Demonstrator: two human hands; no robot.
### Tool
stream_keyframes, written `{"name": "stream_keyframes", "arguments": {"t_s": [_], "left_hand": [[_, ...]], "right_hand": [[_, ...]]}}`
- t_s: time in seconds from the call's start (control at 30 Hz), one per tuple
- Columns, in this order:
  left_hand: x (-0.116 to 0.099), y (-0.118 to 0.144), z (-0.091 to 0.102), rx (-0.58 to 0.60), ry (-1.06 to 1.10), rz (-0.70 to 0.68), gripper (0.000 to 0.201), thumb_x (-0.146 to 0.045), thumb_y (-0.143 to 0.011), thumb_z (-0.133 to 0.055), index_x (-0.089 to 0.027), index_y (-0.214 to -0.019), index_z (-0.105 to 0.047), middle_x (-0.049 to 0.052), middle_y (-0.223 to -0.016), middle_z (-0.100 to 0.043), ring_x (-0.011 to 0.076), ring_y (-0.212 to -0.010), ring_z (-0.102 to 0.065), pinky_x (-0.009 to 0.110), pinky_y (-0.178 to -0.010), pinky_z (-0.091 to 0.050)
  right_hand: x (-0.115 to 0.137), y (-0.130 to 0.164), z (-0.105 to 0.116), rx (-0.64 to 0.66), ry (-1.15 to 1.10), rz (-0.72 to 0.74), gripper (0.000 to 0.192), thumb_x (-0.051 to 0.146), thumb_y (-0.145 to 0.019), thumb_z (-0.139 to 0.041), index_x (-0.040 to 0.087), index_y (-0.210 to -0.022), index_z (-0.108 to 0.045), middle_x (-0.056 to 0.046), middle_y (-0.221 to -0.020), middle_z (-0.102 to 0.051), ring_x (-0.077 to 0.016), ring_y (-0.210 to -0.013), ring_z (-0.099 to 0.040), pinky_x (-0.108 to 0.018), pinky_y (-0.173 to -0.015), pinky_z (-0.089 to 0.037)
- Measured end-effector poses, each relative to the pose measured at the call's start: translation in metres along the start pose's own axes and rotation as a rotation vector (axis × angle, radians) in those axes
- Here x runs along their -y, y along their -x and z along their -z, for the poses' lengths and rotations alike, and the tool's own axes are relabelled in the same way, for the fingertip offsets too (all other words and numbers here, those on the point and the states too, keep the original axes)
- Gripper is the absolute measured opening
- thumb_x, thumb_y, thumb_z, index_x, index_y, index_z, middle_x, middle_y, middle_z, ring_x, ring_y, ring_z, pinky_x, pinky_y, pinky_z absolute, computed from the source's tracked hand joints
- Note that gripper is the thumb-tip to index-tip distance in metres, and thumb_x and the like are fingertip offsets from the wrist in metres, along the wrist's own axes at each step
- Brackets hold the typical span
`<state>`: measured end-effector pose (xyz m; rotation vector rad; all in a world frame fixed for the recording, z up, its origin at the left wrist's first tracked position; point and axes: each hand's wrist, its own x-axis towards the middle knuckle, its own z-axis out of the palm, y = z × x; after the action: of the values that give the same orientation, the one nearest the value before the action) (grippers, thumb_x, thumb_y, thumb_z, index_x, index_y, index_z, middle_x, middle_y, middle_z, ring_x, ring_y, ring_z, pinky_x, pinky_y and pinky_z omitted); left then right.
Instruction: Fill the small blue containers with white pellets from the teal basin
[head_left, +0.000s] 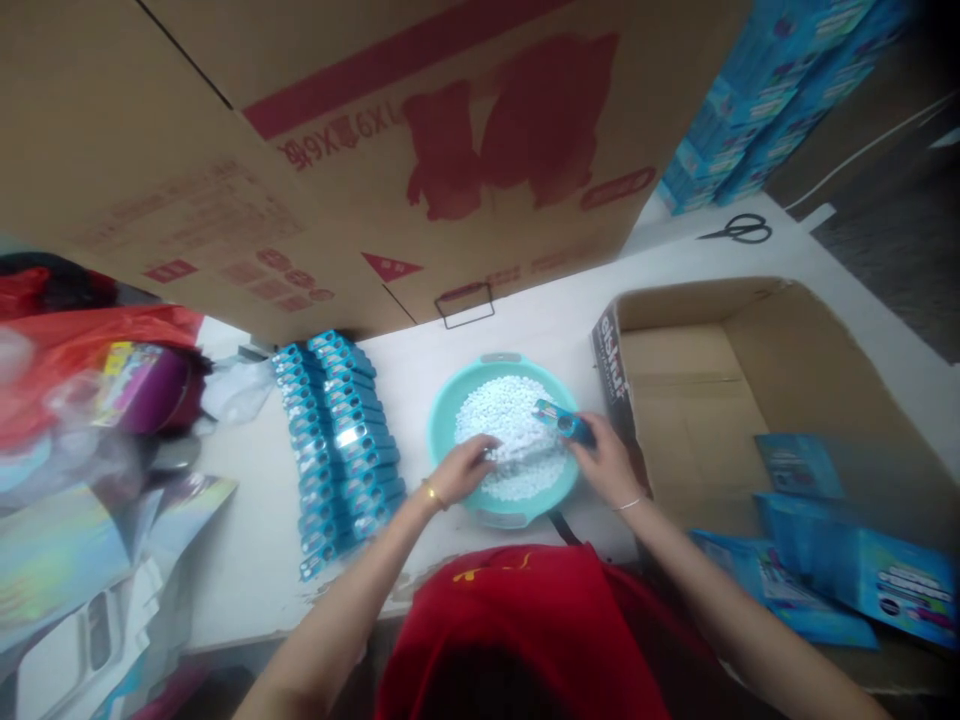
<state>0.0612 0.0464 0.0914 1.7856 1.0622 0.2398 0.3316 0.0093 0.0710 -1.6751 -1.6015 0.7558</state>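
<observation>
A light turquoise plastic basin filled with small white pellets stands in front of me on the table. My right hand, at the basin's right rim, grips a small blue printed box that has a dark round hole, tilted over the pellets. My left hand reaches over the left side of the basin with its fingers pinched together at the pellets; what sits between the fingertips is too small to make out. To the left, two rows of similar blue boxes stand packed side by side.
An open cardboard box with blue packets stands at the right. Behind the basin rises a large printed carton. Black scissors lie at the back right near stacked blue packages. Plastic bags and shiny sheets crowd the left.
</observation>
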Motion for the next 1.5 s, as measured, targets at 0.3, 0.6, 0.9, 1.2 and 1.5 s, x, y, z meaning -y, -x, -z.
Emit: {"name": "stream_keyframes", "arguments": {"t_s": [0.3, 0.6, 0.9, 1.2, 1.5], "left_hand": [[-0.108, -0.013, 0.049, 0.224, -0.682, 0.071, 0.026, -0.011, -0.087, -0.041, -0.014, -0.11, -0.053, 0.012, -0.097, -0.063, 0.024, -0.089, -0.061, 0.037, -0.076, -0.049], [-0.124, -0.018, 0.051, 0.135, -0.889, 0.079, 0.022, -0.014, -0.091, -0.036, -0.016, -0.101, -0.056, 0.009, -0.091, -0.06, 0.0214, -0.084, -0.057, 0.034, -0.074, -0.047], [0.034, -0.049, -0.033, 0.068, -0.499, 0.242, 0.03, -0.011, -0.09, -0.036, -0.018, -0.111, -0.055, 0.01, -0.108, -0.059, 0.0224, -0.103, -0.053, 0.038, -0.092, -0.042], [0.034, -0.022, -0.069, 0.089, -0.136, 0.125, 0.032, -0.016, -0.082, -0.052, -0.018, -0.114, -0.053, 0.005, -0.105, -0.063, 0.0157, -0.086, -0.058, 0.03, -0.083, -0.047], [-0.044, 0.0, 0.033, 0.055, -0.202, 0.025, 0.027, -0.022, -0.085, -0.05, -0.016, -0.112, -0.052, 0.007, -0.098, -0.063, 0.0166, -0.082, -0.058, 0.03, -0.079, -0.047]], "right_hand": [[0.009, 0.008, -0.021, 0.158, 0.031, 0.208, 0.041, 0.016, -0.082, -0.046, 0.022, -0.122, -0.047, -0.01, -0.117, -0.057, -0.0276, -0.113, -0.052, -0.053, -0.098, -0.043], [0.003, 0.008, -0.021, 0.125, -0.029, 0.147, 0.034, 0.022, -0.086, -0.048, 0.022, -0.119, -0.048, -0.011, -0.115, -0.058, -0.0267, -0.111, -0.053, -0.05, -0.097, -0.044], [-0.002, -0.004, -0.004, -0.036, -0.05, -0.031, 0.033, 0.037, -0.084, -0.055, 0.021, -0.113, -0.052, -0.009, -0.107, -0.061, -0.0246, -0.099, -0.058, -0.039, -0.087, -0.048], [-0.003, -0.005, -0.001, -0.05, -0.044, -0.075, 0.038, 0.04, -0.083, -0.057, 0.019, -0.114, -0.051, -0.01, -0.109, -0.061, -0.025, -0.099, -0.059, -0.04, -0.088, -0.048], [-0.002, 0.005, -0.011, 0.08, -0.029, 0.1, 0.034, 0.023, -0.084, -0.049, 0.021, -0.117, -0.05, -0.011, -0.115, -0.058, -0.0267, -0.11, -0.054, -0.048, -0.099, -0.042]]}}
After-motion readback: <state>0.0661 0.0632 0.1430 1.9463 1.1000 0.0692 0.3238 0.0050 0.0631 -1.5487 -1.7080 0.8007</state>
